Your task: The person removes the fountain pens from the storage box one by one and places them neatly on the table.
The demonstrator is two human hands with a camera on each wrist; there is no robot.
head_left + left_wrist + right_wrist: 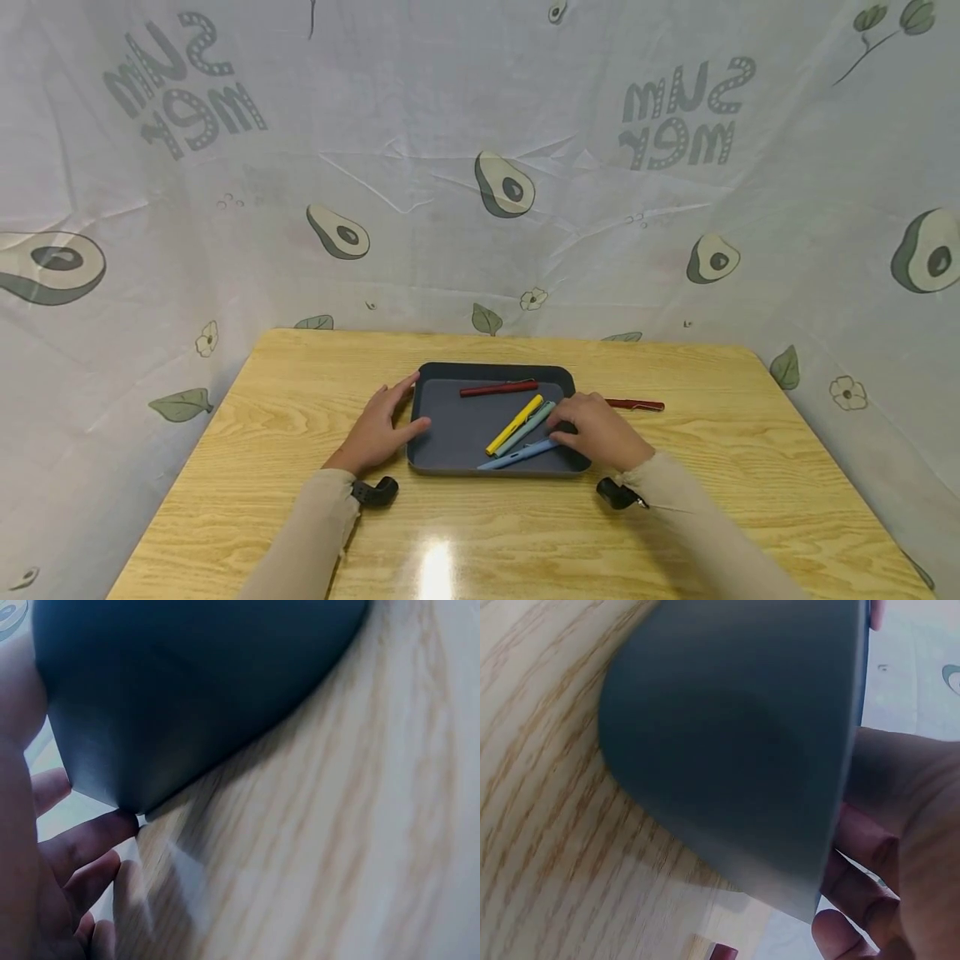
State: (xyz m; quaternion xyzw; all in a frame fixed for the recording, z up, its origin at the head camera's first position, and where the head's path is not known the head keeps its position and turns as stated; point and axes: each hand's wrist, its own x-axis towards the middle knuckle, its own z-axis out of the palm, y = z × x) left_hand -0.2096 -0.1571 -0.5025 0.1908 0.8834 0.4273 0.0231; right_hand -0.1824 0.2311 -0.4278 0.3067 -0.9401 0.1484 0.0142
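A dark grey tray (450,429) lies on the table. My left hand (380,429) rests at its left side with fingers spread, thumb over the rim; in the left wrist view a fingertip (124,823) meets the tray's outer wall (180,690). My right hand (600,429) reaches over the right rim with curled fingers, pinching the right end of a light blue pen (517,456). Beside that pen lie a green pen (525,429) and a yellow pen (514,425). A dark red pen (498,388) lies farther back. The tray wall (727,750) hides the right fingertips in the right wrist view.
Another dark red pen (636,405) lies on the wooden table (712,467) to the right of the tray, just beyond my right hand. A pale curtain (420,167) printed with avocados hangs behind the table and along its sides.
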